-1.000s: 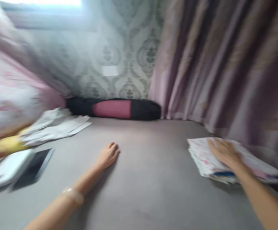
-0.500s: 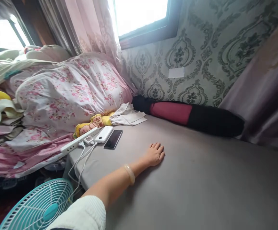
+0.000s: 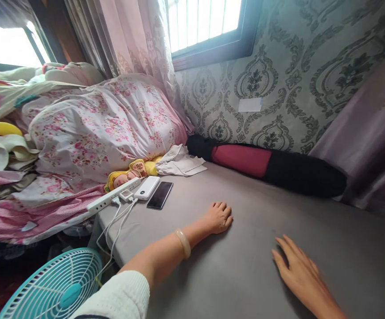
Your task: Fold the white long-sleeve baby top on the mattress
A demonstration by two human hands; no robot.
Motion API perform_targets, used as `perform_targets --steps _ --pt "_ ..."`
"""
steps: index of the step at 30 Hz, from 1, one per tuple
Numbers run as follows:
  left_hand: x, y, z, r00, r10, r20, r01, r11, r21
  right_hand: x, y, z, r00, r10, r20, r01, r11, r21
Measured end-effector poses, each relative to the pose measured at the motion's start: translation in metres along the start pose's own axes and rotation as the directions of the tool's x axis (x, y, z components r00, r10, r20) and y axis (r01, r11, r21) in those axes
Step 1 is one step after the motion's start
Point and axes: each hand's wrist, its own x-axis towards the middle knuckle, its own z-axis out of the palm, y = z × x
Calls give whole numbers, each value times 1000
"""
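My left hand point(image 3: 219, 217) rests on the grey sheet point(image 3: 232, 274), palm down with its fingers apart and nothing in it. A pale bangle point(image 3: 183, 243) circles that wrist. Lower right, my right hand point(image 3: 300, 269) hovers over or touches the sheet, I cannot tell which; its thumb and fingers are spread and hold nothing. Left of my left hand lie a black smartphone point(image 3: 160, 195) and a white power bank point(image 3: 148, 188). A long black and red bundle point(image 3: 240, 160) lies along the wall, beyond both hands.
A white power strip point(image 3: 112, 195) with plugged-in cables point(image 3: 116, 228) lies at the bed's left edge, beside a yellow plush toy point(image 3: 122, 176) and a white cloth point(image 3: 180, 161). A turquoise fan point(image 3: 56, 288) stands lower left. Floral bedding point(image 3: 102, 119) is piled at the left.
My right hand has come into view at the lower right, with fingers spread. My left hand stays flat on the sheet. The whole view has shifted slightly.
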Motion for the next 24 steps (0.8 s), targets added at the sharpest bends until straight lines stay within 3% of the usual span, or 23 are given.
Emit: perform_targets --steps 4,7,10,14,18,24 --pt "9 -16 -4 1000 1 27 4 982 -188 -3 -37 18 998 -25 54 26 999 -28" --pt "18 -42 -8 981 -196 13 181 879 -440 -10 -43 22 999 -23 28 25 997 -70" --pt "23 -81 -18 915 -402 -28 336 800 -498 -15 -43 20 999 -36 13 37 995 -98" --pt "20 -148 -44 775 -627 -76 521 703 -484 -16 -45 17 999 -30 18 31 993 -114" --pt "5 -210 -73 583 -801 -132 682 572 -456 -16 -46 18 999 -31 5 32 993 -114" --pt "-19 -262 -102 348 -919 -188 805 395 -443 -17 -45 21 999 -33 -7 32 993 -118"
